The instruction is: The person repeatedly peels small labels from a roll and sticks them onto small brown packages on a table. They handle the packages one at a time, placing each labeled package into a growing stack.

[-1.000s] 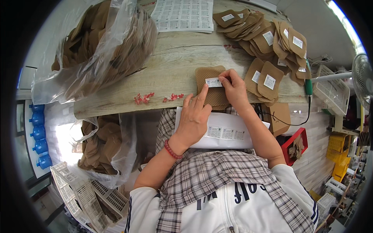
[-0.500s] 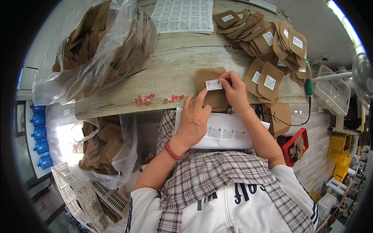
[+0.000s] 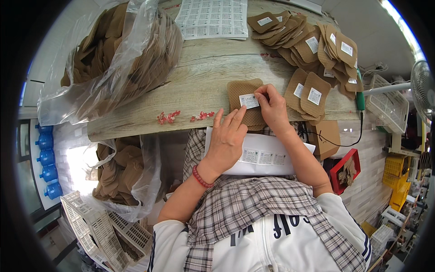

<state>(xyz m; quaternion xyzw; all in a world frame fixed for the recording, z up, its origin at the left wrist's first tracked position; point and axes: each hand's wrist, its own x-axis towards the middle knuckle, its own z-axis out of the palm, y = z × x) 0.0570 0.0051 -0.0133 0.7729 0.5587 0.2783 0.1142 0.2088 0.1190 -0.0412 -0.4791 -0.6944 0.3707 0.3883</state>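
A brown perforated pad (image 3: 241, 90) lies on the wooden table (image 3: 204, 86) near its front edge. My right hand (image 3: 272, 108) presses a small white label (image 3: 248, 100) onto the pad with fingertips. My left hand (image 3: 228, 138) rests flat on the pad's lower edge, fingers together, holding it down. A white sheet of labels (image 3: 260, 156) lies on my lap below the table edge.
A heap of labelled brown pads (image 3: 312, 50) fans out at the right. A clear bag of unlabelled pads (image 3: 118, 59) sits at the left, another bag (image 3: 122, 172) below the table. A label sheet (image 3: 213, 18) lies at the back. White baskets (image 3: 97, 231) stand lower left.
My left hand has slid slightly lower on the pad. My right hand stays on the label, pressing it down.
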